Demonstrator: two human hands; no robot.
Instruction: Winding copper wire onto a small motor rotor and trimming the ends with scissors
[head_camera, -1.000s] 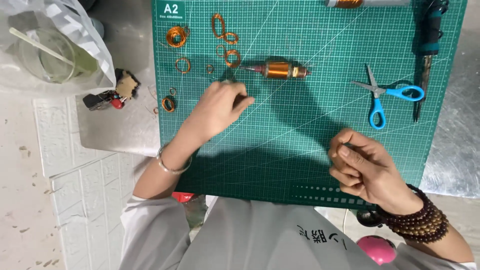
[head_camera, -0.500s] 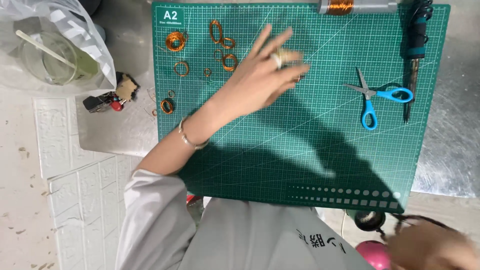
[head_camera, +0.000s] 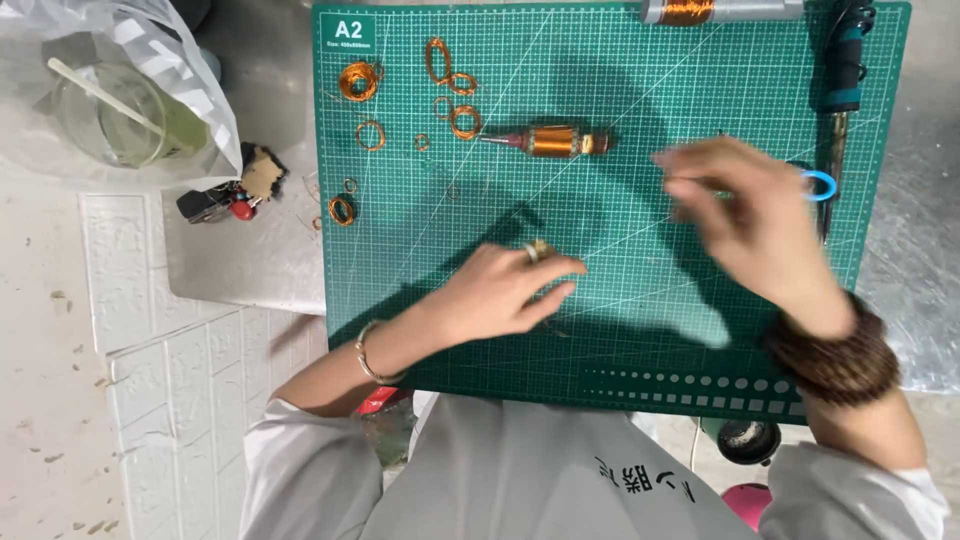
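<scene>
On the green cutting mat (head_camera: 420, 300), a small motor armature with copper winding (head_camera: 555, 140) lies at the upper middle. My left hand (head_camera: 510, 290) rests on the mat below it, fingers curled together, a ring on one finger; nothing shows clearly in its grip. My right hand (head_camera: 750, 215), blurred by motion and wearing a dark bead bracelet, hovers over the blue-handled scissors (head_camera: 822, 185), covering most of them. Whether it grips them cannot be told.
Several loose copper wire coils (head_camera: 450, 75) lie on the mat's upper left. A soldering iron (head_camera: 840, 80) runs down the right edge, and a copper wire spool (head_camera: 700, 10) sits at the top. Left of the mat are a plastic bag with a glass container (head_camera: 110, 110) and a small lighter (head_camera: 225, 195).
My left hand drew back from the armature to the mat's middle. My right hand rose from the bottom right corner to over the scissors.
</scene>
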